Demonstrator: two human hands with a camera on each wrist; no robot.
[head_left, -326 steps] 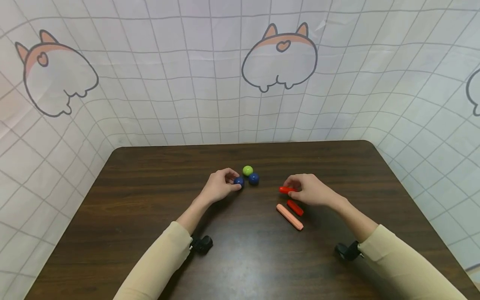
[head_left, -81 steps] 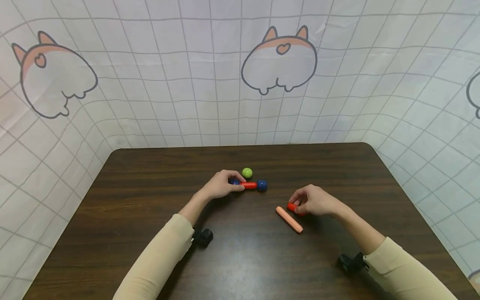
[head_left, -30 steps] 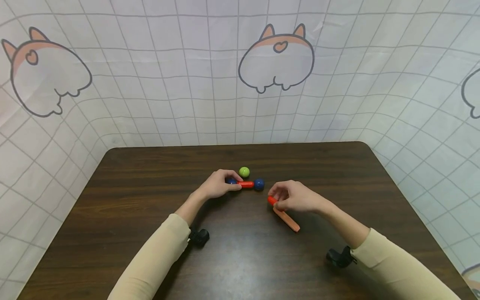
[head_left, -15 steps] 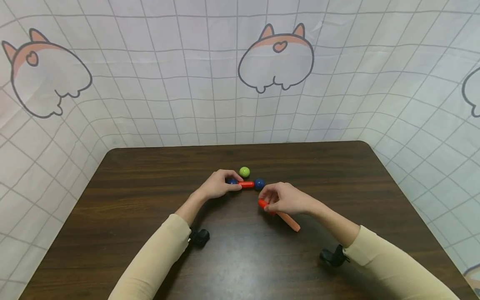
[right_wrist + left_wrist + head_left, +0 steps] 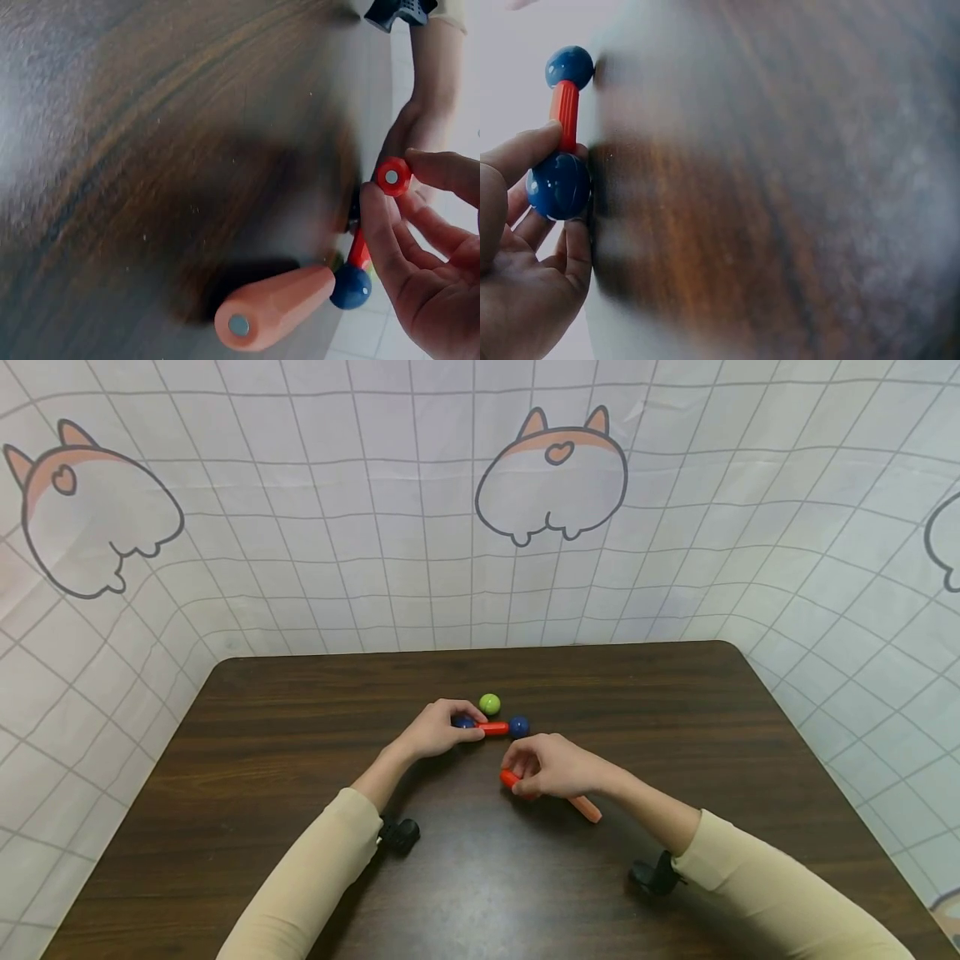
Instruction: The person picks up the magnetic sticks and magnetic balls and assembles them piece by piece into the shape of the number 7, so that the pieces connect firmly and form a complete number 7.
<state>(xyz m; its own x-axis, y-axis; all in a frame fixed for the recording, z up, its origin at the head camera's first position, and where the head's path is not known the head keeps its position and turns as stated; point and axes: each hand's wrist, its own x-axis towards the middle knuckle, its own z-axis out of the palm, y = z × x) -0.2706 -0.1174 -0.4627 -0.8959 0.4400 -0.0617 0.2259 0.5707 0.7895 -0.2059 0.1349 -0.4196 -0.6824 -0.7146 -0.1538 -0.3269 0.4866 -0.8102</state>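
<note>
My left hand (image 5: 435,728) holds one end of a dumbbell-shaped piece, fingers round the near blue ball (image 5: 559,187) and thumb on the red magnetic rod (image 5: 568,112) at its joint. A second blue ball (image 5: 519,727) sits on the rod's other end. Between thumb and fingertips, my right hand (image 5: 558,766) pinches another red magnetic rod (image 5: 392,177), its round metal end facing the right wrist camera. That rod is just in front of the joined piece, apart from it. Behind the joined piece rests a green ball (image 5: 490,704).
A longer peach-coloured magnetic rod (image 5: 587,810) lies on the dark wooden table (image 5: 262,777), partly hidden under my right hand in the head view. White grid-patterned cloth (image 5: 420,527) hangs behind and at both sides. Each wrist carries a black camera (image 5: 399,836).
Earlier, the first red rod was joined between the two blue balls. Since then my right hand has picked up the second red rod and carried it left past the peach rod; my left hand stays.
</note>
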